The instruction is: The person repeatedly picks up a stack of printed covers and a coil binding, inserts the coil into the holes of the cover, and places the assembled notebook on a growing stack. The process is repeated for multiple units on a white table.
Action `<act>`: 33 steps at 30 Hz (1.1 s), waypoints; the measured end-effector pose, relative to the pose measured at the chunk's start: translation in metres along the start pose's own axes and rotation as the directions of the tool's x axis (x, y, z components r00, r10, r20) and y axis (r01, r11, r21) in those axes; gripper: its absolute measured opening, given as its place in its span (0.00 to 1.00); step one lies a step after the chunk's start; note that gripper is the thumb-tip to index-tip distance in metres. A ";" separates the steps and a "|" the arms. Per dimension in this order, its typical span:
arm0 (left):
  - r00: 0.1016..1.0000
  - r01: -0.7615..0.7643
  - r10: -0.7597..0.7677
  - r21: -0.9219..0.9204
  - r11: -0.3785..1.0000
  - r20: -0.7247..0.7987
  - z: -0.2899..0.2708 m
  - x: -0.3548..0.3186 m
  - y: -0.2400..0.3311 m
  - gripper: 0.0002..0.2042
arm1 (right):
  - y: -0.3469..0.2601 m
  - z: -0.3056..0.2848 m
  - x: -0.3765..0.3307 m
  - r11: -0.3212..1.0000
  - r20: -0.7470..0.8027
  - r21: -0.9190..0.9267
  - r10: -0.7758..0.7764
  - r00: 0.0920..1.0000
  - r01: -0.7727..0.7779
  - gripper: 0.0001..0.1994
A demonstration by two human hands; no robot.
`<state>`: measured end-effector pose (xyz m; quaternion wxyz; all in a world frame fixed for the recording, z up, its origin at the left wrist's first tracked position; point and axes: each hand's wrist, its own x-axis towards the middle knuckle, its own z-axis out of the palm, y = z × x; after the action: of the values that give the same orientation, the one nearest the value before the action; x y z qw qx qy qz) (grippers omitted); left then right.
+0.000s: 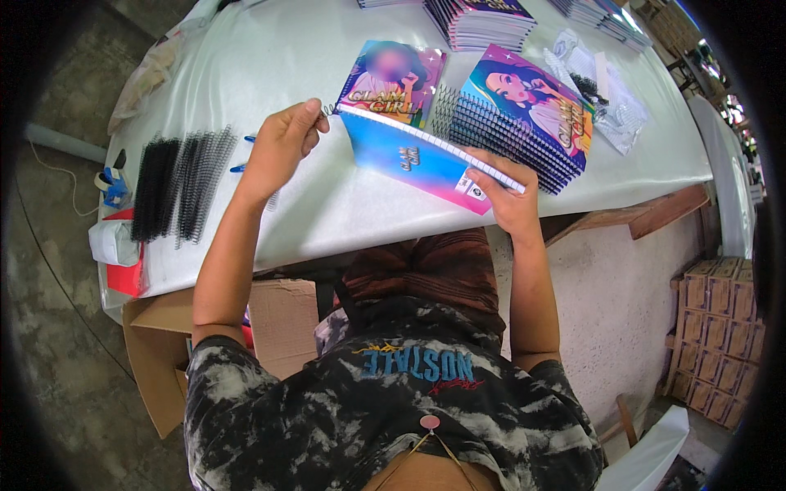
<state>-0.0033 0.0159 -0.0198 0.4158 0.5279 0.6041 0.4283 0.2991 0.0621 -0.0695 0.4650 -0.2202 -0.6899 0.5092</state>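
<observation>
Notebook: the notebook (426,159) was a thin, flat rectangle with a glossy cover fading from blue to pink, a row of punched holes along its top edge, held tilted just above the table (270,57), between both hands.
Spiral: a thin metal spiral (331,108) stuck out at the notebook's upper left corner, looked like springy wire.
Left hand: the left hand (282,143) was closed, fingertips pinching the end of that spiral.
Right hand: the right hand (508,192) gripped the notebook's lower right corner, thumb on top of the cover.
Stack: a pile of bound notebooks (524,123) lay just behind, fanned out, shiny purple cartoon cover on top, black coils along one side.
Loose cover: another bright printed cover (393,74) lay flat beside that pile.
Coils: black spiral coils (180,184) sat in rows at the table's left end, wiry and ribbed.
Table: pale, smooth, slightly shiny sheet surface.
Boxes: brown cardboard boxes (716,327) were stacked on the floor to the right.
</observation>
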 end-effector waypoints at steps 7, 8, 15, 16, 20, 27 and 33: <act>0.881 -0.464 0.447 0.455 0.760 0.152 -0.009 0.007 0.034 0.13 | -0.003 0.001 -0.005 0.988 -0.068 0.104 0.125 0.990 -0.117 0.13; 0.883 -0.469 0.405 0.485 0.738 0.237 -0.011 0.009 0.037 0.14 | 0.004 0.002 -0.007 0.985 -0.061 0.105 0.144 0.988 -0.138 0.14; 0.788 -0.532 0.509 0.799 0.280 0.346 0.004 0.007 0.064 0.13 | -0.003 0.007 -0.008 0.995 -0.026 -0.050 0.085 0.996 -0.086 0.13; 0.720 -0.564 0.597 0.800 0.204 0.355 0.007 0.005 0.058 0.11 | -0.004 0.007 -0.008 0.996 -0.027 -0.062 0.057 0.998 -0.059 0.13; 0.873 -0.476 0.275 0.829 0.295 0.403 0.009 -0.001 0.081 0.09 | -0.003 0.007 -0.007 0.988 0.035 -0.134 -0.071 0.997 0.075 0.13; 0.822 -0.546 0.271 0.827 0.131 0.500 0.004 0.001 0.076 0.20 | 0.000 0.012 -0.013 0.976 0.049 -0.165 -0.136 0.990 0.142 0.16; 0.745 -0.468 0.606 0.866 0.175 0.280 0.040 -0.024 -0.046 0.50 | -0.004 0.022 -0.019 0.960 0.015 -0.205 -0.191 0.982 0.190 0.17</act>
<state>0.0241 -0.0085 -0.0736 -0.1555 0.8117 0.5327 0.1822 0.2891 0.0347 -0.0743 0.4881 -0.2010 -0.7557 0.3876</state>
